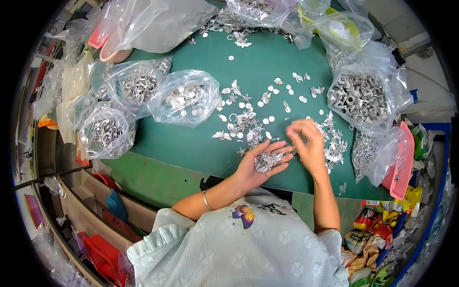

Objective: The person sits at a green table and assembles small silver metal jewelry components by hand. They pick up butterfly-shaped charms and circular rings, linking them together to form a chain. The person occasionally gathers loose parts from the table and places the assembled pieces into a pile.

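Note:
My left hand (249,170) is turned palm up above the table's near side, its fingers stretched out. In the palm lies a small heap of silver metal charms (267,161), some leaf- or wing-shaped. Beside it on the right, my right hand (308,146) has its fingers bent and drawn together; whatever is between the fingertips does not show. Under and around both hands, loose silver charms are spread on the green tabletop (201,143): a pile (247,122) beyond the left hand, another pile (335,146) to the right, and small round discs (271,118) between.
Open clear bags of silver pieces stand at the left (139,86), including one of pale discs (186,98). A bag of ring-like parts (359,98) stands at the right. Pink trays (401,162) and more bags (258,12) line the edges. A drawer unit (91,201) is at lower left.

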### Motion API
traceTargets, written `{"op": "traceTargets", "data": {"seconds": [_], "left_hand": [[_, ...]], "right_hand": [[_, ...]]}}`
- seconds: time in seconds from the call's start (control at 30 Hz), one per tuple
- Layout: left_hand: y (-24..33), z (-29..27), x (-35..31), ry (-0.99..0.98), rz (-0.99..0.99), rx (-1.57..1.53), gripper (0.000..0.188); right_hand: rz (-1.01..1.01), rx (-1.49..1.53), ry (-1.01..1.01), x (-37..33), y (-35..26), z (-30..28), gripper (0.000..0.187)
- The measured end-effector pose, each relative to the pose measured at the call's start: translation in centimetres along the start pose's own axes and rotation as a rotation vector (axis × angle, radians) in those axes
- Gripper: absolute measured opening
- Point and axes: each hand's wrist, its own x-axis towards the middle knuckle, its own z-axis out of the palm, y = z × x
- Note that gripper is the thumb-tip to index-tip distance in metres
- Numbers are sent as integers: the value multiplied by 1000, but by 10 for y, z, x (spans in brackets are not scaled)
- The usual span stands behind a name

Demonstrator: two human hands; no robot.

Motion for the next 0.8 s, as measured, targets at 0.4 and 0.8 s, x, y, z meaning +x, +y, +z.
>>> {"op": "traceTargets", "data": {"seconds": [0.4, 0.8], "left_hand": [[2, -31, 1, -117, -122, -118, 37], [8, -7, -9, -35, -22, 47, 40]], "right_hand": [[-62, -454, -31, 9, 28, 10, 16], [504, 801, 99, 8, 22, 2, 3]]}}
